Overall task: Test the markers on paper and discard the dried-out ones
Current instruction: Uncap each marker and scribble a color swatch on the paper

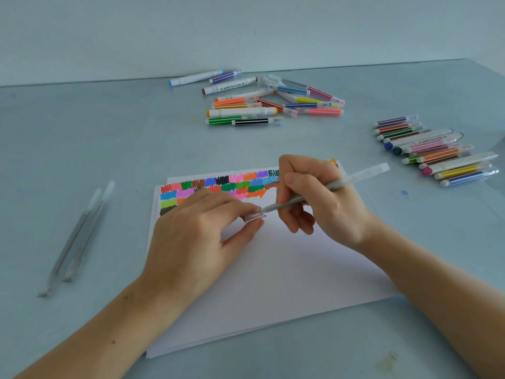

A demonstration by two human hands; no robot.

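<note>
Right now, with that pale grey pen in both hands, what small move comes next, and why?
Probably pull the clear cap fully off. The left hand pinches it at the tip of the slim grey translucent pen, which the right hand grips over the white paper, so the tip seems not yet free to draw.

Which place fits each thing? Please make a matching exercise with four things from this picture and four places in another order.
Things:
1. grey pen
2. clear cap
3. two grey pens
4. neat row of markers

Places:
a. on the table, left of the paper
b. on the table, right of the paper
c. held in the right hand
d. pinched by the left hand

Pairs: 1-c, 2-d, 3-a, 4-b
</note>
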